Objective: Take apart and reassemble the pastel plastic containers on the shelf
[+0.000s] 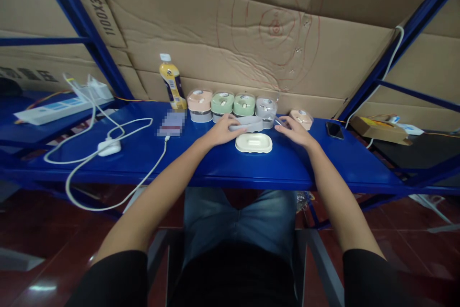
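My left hand (222, 130) grips the left end of a grey oval tray (251, 124) on the blue shelf (201, 163). My right hand (293, 130) lies just right of that tray with its fingers curled on a small clear piece I cannot make out. A cream oval lid (253, 142) lies flat just in front of the tray, between my hands. Behind stand several small lidded boxes: a peach one (200, 104), two green ones (222, 104) (244, 104) and a clear one (266, 108). A peach lid (302, 118) lies right of them.
A yellow drink bottle (171, 82) stands at the back left. A white power strip (61, 106), charger (109, 147) and cables (118, 187) spread over the left. A black phone (335, 130) and a cardboard box (381, 129) lie at the right. Cardboard sheets form the back wall.
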Tool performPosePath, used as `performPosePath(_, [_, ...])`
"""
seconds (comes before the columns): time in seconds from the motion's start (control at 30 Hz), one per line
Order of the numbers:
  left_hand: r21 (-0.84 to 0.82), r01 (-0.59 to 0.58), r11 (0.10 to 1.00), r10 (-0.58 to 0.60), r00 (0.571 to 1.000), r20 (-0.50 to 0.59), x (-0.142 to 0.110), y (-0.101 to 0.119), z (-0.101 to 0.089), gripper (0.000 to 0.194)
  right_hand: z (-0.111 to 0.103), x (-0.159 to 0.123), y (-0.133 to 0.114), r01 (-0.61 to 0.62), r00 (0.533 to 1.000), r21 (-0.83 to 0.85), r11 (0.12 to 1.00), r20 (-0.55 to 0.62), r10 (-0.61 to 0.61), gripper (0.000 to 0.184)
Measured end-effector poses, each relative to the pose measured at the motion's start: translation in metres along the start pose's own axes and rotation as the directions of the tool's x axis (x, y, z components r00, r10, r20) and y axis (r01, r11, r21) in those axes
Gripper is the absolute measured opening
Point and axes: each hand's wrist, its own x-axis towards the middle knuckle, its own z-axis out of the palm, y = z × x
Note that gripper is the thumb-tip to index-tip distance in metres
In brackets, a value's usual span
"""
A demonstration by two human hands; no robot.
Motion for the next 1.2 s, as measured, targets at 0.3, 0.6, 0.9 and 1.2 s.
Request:
performPosePath(0.3, [0.067,0.05,0.996,-0.052,0.998,0.031,0.0,-0.013,-0.006,0.041,-0.003,0.0,0.001,-0.013,0.997,-0.054,0.998,0.073,0.017,0.085])
performPosePath(0.6, [-0.105,-0.156,0.982,0.165,0.982,0.087,-0.004,0.01,0.013,0.065,0.014,-0.011,-0.029,0.291,0.956,0.088,0.953,0.018,-0.293,0.089])
performPosePath(0.9, [-0.226,-0.057,0.972,0.087,0.988,0.127,-0.005,0.01,0.039,0.144,0.045,-0.005,-0.046,0.459,0.882,-0.064,0.886,0.15,-0.447,0.093])
performPosePath(1.2, [-0.166,-0.133,0.977,0.155,0.98,0.128,-0.004,0.008,0.037,0.112,0.048,-0.015,-0.038,0.407,0.901,-0.068,0.911,0.196,-0.388,0.091])
